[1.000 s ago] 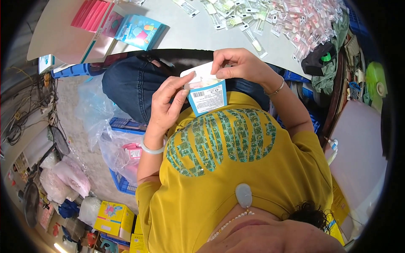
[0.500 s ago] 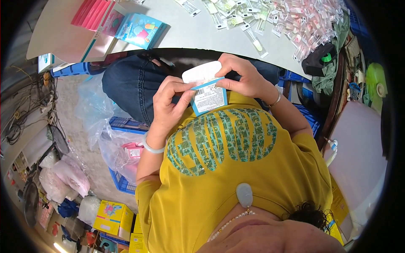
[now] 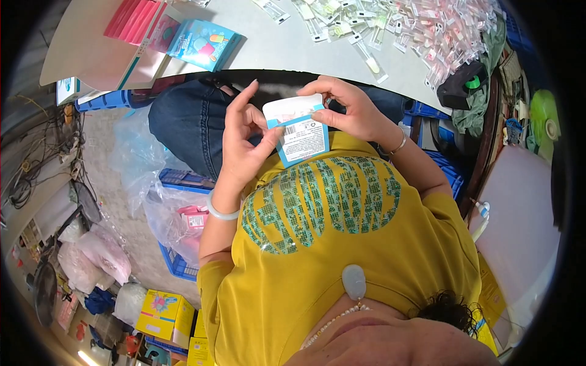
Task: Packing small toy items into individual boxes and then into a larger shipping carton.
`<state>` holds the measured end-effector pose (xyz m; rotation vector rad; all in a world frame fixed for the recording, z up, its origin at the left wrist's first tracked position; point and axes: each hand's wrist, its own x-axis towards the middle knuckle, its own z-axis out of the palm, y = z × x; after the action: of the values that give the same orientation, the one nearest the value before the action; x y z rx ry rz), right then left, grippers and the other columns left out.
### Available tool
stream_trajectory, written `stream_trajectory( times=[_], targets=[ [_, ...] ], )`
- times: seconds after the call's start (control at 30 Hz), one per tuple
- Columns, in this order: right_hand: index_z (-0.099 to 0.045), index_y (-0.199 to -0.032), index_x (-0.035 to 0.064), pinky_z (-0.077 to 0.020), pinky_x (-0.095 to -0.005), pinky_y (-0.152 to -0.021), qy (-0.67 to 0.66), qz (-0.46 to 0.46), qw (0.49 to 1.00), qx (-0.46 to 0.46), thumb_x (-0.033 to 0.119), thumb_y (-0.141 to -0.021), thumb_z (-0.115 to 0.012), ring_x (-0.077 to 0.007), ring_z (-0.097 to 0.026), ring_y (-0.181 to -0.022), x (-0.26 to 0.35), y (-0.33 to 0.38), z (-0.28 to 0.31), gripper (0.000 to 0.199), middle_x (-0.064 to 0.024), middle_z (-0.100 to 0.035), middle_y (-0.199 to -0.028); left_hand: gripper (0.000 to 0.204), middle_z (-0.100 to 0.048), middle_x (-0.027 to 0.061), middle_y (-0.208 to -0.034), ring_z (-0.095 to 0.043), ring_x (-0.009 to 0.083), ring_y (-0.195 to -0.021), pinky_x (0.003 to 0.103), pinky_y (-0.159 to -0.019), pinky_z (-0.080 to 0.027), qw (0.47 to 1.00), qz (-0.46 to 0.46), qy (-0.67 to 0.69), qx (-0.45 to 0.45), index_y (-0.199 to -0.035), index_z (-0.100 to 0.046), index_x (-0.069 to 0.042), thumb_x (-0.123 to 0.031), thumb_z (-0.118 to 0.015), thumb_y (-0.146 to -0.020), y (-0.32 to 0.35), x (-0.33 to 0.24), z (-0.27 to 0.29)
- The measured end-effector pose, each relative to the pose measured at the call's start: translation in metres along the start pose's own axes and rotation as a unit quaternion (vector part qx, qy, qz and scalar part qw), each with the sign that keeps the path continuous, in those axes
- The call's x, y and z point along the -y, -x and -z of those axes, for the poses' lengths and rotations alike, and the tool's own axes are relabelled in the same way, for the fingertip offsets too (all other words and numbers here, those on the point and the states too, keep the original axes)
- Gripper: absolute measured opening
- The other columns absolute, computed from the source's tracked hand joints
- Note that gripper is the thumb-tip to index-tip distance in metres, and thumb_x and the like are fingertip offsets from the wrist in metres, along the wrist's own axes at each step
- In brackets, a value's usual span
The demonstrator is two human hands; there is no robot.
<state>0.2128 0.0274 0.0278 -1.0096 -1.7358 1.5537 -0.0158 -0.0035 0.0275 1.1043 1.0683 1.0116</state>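
Observation:
I hold a small blue and white carton (image 3: 300, 136) in front of my chest, above my yellow shirt. My right hand (image 3: 348, 110) grips its top end, where a white flap stands open. My left hand (image 3: 243, 141) holds the carton's left side with the thumb, and its forefinger points up. A pale bangle sits on my left wrist and a thin bracelet on my right one.
A grey table (image 3: 287, 43) lies ahead with several small clear packets (image 3: 390, 27), a blue box (image 3: 201, 44) and pink flat packs (image 3: 131, 18). A blue crate with a plastic bag (image 3: 177, 213) stands at my left, yellow boxes (image 3: 165, 314) on the floor.
The carton has shifted a little to the right. My left fingers have lifted off its face to the left edge, and the top flap now stands open under my right hand.

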Motion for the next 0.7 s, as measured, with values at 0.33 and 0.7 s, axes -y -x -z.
stream_trajectory(
  times=[0.33, 0.7],
  targets=[
    [-0.066, -0.101, 0.0067, -0.0445, -0.0286, -0.070, 0.074, 0.159, 0.985, -0.004, -0.004, -0.079, -0.067, -0.0180, -0.056, -0.082, -0.012, 0.001, 0.001, 0.025, -0.0066, -0.058, -0.090, 0.023, -0.061, 0.0091, -0.086, -0.057, 0.0157, -0.074, 0.023, -0.063, -0.046, 0.968, -0.188, -0.168, 0.016, -0.098, -0.068, -0.001, 0.004, -0.069, -0.076, 0.000, 0.014, 0.005],
    [-0.066, -0.101, 0.0050, -0.0447, -0.0282, -0.068, 0.108, 0.045, 0.993, -0.023, 0.006, -0.081, -0.069, -0.0176, -0.057, -0.076, -0.003, 0.002, -0.005, 0.021, -0.0064, -0.058, -0.086, 0.015, -0.065, 0.0107, -0.085, -0.063, 0.0174, -0.075, 0.025, -0.066, -0.049, 0.973, -0.132, -0.186, -0.018, -0.089, -0.063, 0.001, 0.000, -0.072, -0.077, 0.004, 0.013, -0.005]
  ],
)
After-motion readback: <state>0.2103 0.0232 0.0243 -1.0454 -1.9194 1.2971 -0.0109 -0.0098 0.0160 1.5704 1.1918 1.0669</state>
